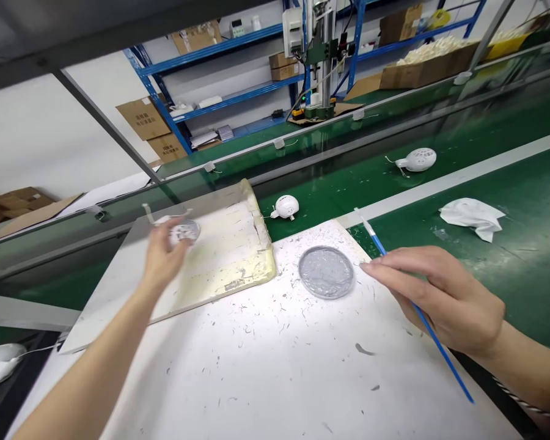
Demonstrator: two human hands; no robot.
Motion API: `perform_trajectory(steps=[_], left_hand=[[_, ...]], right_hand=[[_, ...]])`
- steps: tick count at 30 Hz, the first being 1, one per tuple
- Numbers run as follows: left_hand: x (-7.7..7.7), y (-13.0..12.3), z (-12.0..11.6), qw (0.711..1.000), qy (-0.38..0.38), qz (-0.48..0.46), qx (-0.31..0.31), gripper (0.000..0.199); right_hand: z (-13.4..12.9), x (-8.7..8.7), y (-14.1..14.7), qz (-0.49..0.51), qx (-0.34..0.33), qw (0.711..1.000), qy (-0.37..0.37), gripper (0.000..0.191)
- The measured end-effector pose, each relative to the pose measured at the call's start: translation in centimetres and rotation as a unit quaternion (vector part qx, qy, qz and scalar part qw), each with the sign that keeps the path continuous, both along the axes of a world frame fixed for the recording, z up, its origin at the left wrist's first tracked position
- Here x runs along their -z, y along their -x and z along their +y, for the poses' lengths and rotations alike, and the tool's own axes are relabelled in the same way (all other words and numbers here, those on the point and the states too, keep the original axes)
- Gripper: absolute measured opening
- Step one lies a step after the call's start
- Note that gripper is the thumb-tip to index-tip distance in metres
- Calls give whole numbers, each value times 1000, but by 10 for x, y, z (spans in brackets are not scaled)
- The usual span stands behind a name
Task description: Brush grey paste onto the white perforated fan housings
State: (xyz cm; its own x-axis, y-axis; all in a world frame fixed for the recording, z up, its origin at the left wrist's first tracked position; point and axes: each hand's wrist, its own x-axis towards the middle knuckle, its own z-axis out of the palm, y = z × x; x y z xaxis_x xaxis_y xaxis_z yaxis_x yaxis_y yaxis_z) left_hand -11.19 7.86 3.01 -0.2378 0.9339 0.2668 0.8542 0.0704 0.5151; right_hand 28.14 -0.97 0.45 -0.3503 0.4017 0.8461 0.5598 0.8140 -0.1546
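With its fingers around a small white plastic housing (186, 230), my left hand (164, 249) is over the worn board (220, 244) on the left. A light cord or strap sticks out from that piece. My right hand (440, 293) pinches a thin blue paintbrush (433, 335), its pale tip pointing up and away to the left. Between the two hands, a round shallow dish (326, 272) of grey paste or paint lies on the white work surface (256, 366), which is marked with grey specks and smears.
White oval housings with cords sit on the green conveyor, one nearer (286, 207) and one farther (419, 160). A crumpled white cloth or tissue (472, 215) lies to the right. Another white housing (2, 362) is at far left. Behind stand a machine (321, 61) and blue shelves (247, 95).
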Motion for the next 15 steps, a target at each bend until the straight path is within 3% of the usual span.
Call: perform_trajectory(steps=[4, 7, 9, 11, 15], left_hand=[[-29, 84, 11, 978, 79, 74, -180, 54], [-44, 106, 10, 957, 135, 106, -233, 55], [-46, 96, 21, 952, 163, 157, -208, 59], [-42, 67, 39, 953, 168, 205, -146, 62], [-26, -31, 82, 954, 168, 236, 77, 62]], right_hand=[[12, 13, -1, 2, 19, 1000, -14, 67], [16, 14, -1, 24, 23, 999, -16, 63], [16, 11, -1, 53, 25, 998, 12, 57], [15, 8, -1, 95, 15, 993, 73, 50], [14, 8, -5, 167, 51, 961, 213, 23]])
